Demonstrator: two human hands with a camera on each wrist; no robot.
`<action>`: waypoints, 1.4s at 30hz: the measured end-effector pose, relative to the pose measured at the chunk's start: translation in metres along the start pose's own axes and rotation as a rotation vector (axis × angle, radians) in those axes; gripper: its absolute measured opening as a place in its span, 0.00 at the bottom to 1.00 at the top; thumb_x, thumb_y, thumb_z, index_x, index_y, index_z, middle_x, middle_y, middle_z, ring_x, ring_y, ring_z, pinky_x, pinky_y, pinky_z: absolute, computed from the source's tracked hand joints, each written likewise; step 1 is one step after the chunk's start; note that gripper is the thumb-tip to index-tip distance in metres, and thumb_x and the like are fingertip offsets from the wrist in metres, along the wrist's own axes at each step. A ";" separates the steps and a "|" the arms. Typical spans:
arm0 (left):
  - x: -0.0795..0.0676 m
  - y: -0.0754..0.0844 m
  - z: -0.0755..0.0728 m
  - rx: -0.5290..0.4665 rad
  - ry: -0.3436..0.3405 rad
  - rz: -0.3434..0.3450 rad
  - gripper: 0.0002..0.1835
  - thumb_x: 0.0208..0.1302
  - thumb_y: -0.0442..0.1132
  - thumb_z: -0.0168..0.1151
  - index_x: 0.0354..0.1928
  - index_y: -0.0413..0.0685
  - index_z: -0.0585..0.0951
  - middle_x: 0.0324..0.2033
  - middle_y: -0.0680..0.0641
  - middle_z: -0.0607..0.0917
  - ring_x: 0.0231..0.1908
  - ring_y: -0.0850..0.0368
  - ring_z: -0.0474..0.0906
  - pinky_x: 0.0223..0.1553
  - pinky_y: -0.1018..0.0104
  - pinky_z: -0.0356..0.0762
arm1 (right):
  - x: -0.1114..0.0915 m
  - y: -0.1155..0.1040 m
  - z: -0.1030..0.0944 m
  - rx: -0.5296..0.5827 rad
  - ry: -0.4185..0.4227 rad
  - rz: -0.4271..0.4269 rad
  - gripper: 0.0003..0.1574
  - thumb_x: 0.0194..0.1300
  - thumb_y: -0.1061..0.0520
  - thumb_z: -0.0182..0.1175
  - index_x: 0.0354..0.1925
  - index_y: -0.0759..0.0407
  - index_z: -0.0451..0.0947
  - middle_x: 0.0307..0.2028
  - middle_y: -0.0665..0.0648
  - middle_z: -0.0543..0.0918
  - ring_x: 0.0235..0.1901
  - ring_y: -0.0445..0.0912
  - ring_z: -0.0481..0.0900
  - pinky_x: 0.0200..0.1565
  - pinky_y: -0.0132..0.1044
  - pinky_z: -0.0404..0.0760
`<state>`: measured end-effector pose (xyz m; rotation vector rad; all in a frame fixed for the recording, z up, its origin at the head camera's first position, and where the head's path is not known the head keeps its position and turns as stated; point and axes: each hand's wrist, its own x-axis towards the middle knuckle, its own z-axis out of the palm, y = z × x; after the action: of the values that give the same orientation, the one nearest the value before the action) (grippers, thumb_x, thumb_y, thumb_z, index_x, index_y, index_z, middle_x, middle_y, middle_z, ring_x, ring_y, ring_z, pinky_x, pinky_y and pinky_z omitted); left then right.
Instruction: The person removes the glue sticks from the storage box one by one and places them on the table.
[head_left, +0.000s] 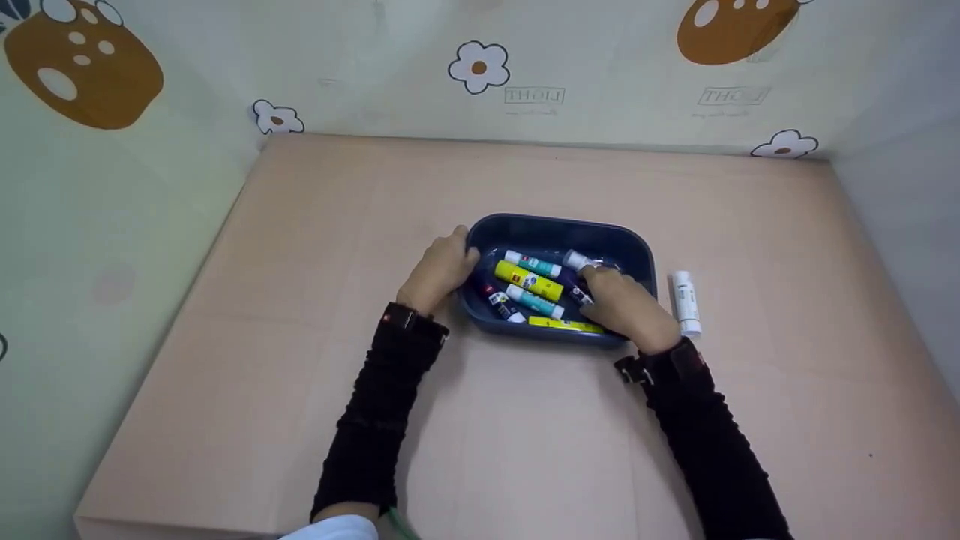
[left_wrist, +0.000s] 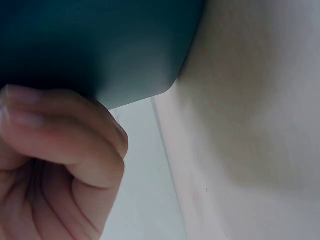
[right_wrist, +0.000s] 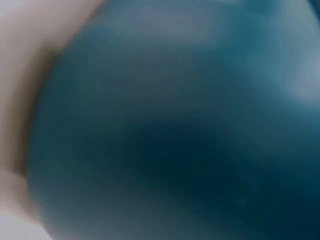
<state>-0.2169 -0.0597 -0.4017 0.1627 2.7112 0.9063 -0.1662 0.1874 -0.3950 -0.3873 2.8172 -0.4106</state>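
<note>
A dark blue plastic bin [head_left: 555, 335] holds several glue sticks. At its left end, my left hand [head_left: 441, 268] grips the rim, and the left wrist view shows curled fingers [left_wrist: 65, 135] against the outer wall [left_wrist: 135, 75]. My right hand [head_left: 628, 306] reaches over the right side into the bin, its fingertips among the sticks. Right by those fingers lie a white-capped glue stick [head_left: 576, 259] and a dark blue one [head_left: 578, 294]. I cannot tell whether the fingers pinch either. Yellow [head_left: 529, 280] and teal-and-white [head_left: 534, 301] glue sticks lie left of them.
One white glue stick [head_left: 686, 303] lies on the table [head_left: 360, 225] just right of the bin. Patterned wall covering [head_left: 390, 82] rises behind the table and along its left side. In the right wrist view the bin's blurred wall [right_wrist: 150, 125] fills most of the picture.
</note>
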 end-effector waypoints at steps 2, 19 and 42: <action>0.000 0.000 0.000 0.008 0.000 0.006 0.18 0.68 0.41 0.42 0.55 0.38 0.67 0.43 0.36 0.79 0.27 0.51 0.77 0.21 0.68 0.73 | 0.000 0.000 0.001 -0.002 0.000 -0.015 0.28 0.58 0.59 0.59 0.56 0.68 0.69 0.48 0.68 0.78 0.44 0.57 0.78 0.44 0.52 0.77; 0.001 0.001 0.001 0.006 0.011 0.025 0.17 0.68 0.41 0.43 0.53 0.38 0.68 0.43 0.36 0.79 0.33 0.48 0.77 0.28 0.63 0.75 | -0.003 -0.001 -0.006 0.022 -0.021 0.042 0.28 0.59 0.58 0.58 0.58 0.64 0.69 0.48 0.63 0.78 0.41 0.54 0.76 0.42 0.51 0.76; 0.000 0.001 0.001 0.017 0.011 0.012 0.17 0.68 0.41 0.43 0.53 0.38 0.68 0.44 0.36 0.79 0.35 0.47 0.78 0.31 0.61 0.76 | -0.018 0.012 -0.039 0.212 0.051 0.187 0.37 0.60 0.57 0.57 0.63 0.71 0.60 0.54 0.73 0.73 0.45 0.59 0.74 0.46 0.52 0.76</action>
<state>-0.2169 -0.0588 -0.4019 0.1780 2.7315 0.8907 -0.1642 0.2128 -0.3582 -0.0699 2.7893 -0.6769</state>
